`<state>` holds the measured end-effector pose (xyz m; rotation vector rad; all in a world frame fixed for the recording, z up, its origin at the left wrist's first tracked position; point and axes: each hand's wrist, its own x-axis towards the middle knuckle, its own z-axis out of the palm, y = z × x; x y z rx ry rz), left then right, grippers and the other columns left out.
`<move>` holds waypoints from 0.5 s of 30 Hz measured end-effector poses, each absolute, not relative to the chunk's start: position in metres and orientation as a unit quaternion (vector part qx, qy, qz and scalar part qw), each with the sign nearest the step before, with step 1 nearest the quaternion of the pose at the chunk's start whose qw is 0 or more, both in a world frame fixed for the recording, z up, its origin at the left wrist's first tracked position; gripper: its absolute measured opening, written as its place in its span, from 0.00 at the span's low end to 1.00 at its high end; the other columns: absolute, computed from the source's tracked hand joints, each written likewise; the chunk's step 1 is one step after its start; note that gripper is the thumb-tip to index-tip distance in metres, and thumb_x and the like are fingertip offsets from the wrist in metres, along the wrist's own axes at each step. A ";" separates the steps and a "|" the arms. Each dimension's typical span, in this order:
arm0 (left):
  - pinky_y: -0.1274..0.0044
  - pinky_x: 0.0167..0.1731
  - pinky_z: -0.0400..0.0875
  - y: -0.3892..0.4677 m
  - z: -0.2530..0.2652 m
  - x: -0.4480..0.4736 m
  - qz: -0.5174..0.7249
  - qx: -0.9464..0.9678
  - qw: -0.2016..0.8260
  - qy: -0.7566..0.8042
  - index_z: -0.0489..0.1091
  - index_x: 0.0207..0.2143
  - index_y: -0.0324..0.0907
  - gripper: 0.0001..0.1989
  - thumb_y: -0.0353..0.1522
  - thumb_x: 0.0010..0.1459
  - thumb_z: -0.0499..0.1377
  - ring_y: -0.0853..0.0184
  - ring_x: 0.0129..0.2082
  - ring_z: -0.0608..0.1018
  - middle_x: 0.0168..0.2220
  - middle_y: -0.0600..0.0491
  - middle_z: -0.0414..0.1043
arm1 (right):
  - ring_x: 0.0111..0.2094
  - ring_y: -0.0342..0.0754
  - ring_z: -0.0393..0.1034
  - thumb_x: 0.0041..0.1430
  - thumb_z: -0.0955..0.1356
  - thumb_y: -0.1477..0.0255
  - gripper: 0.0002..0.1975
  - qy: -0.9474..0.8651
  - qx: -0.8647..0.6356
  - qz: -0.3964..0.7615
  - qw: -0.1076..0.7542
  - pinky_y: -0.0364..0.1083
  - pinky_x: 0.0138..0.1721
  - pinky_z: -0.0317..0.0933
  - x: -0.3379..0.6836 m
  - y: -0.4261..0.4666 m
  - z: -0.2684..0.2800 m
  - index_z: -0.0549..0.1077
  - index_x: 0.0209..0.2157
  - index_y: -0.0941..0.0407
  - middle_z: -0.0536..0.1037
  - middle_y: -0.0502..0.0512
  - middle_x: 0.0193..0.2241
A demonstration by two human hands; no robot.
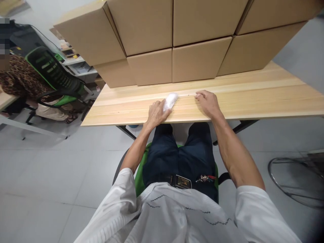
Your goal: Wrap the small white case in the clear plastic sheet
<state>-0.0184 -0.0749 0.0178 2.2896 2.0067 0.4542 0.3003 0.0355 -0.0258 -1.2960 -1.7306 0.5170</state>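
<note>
Fingers (pixel 159 105) of the left hand (pixel 155 116): bent at the near end of the white bundle (pixel 171 101), with contact made; whether it is gripped firmly cannot be told. Bundle: laid on the table (pixel 253 98), left of the right hand (pixel 209 104); judged light, soft and perhaps slippery, best held across its middle without hard squeezing; fragility not determinable. Right-hand fingers: loosely curled above or on the wood, apart from the bundle; no item seen in them, fingertip closure unclear. Boxes (pixel 199 62): stacked along the far edge.
</note>
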 end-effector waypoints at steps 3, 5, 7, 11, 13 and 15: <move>0.54 0.72 0.77 -0.073 0.012 -0.012 0.162 0.756 0.031 0.633 0.75 0.87 0.42 0.38 0.50 0.86 0.68 0.36 0.72 0.85 0.70 0.33 0.87 | 0.63 0.71 0.90 0.76 0.69 0.61 0.20 -0.698 -0.524 0.202 0.444 0.70 0.72 0.81 0.300 0.036 -0.027 0.93 0.54 0.50 0.97 0.64 0.56; 0.55 0.71 0.77 -0.069 0.005 -0.013 0.191 0.763 0.035 0.617 0.77 0.86 0.42 0.39 0.52 0.84 0.70 0.38 0.70 0.86 0.69 0.34 0.88 | 0.63 0.71 0.90 0.76 0.69 0.61 0.19 -0.698 -0.525 0.197 0.445 0.69 0.71 0.81 0.299 0.036 -0.027 0.93 0.53 0.49 0.97 0.63 0.55; 0.56 0.69 0.78 -0.066 -0.003 -0.016 0.238 0.766 0.051 0.595 0.80 0.83 0.41 0.39 0.54 0.81 0.73 0.41 0.64 0.89 0.63 0.36 0.92 | 0.62 0.71 0.91 0.76 0.69 0.62 0.19 -0.698 -0.525 0.197 0.445 0.69 0.70 0.81 0.298 0.036 -0.026 0.93 0.52 0.50 0.97 0.63 0.55; 0.60 0.62 0.82 -0.064 -0.016 -0.021 0.393 0.738 0.119 0.536 0.92 0.67 0.43 0.32 0.58 0.80 0.73 0.50 0.49 0.92 0.46 0.44 0.94 | 0.61 0.71 0.91 0.75 0.69 0.63 0.19 -0.696 -0.529 0.201 0.442 0.69 0.70 0.81 0.297 0.035 -0.025 0.93 0.51 0.51 0.97 0.64 0.55; 0.61 0.59 0.84 -0.063 -0.020 -0.023 0.483 0.691 0.147 0.517 0.95 0.55 0.45 0.31 0.61 0.82 0.68 0.52 0.48 0.92 0.45 0.44 0.95 | 0.60 0.71 0.91 0.75 0.69 0.63 0.18 -0.697 -0.525 0.203 0.444 0.68 0.70 0.81 0.297 0.035 -0.024 0.93 0.50 0.51 0.97 0.64 0.54; 0.62 0.57 0.86 -0.059 -0.023 -0.029 0.541 0.644 0.166 0.514 0.94 0.49 0.45 0.35 0.64 0.83 0.64 0.52 0.49 0.93 0.47 0.44 0.96 | 0.59 0.70 0.91 0.75 0.69 0.63 0.17 -0.698 -0.521 0.204 0.446 0.68 0.68 0.81 0.297 0.035 -0.024 0.92 0.50 0.51 0.97 0.64 0.53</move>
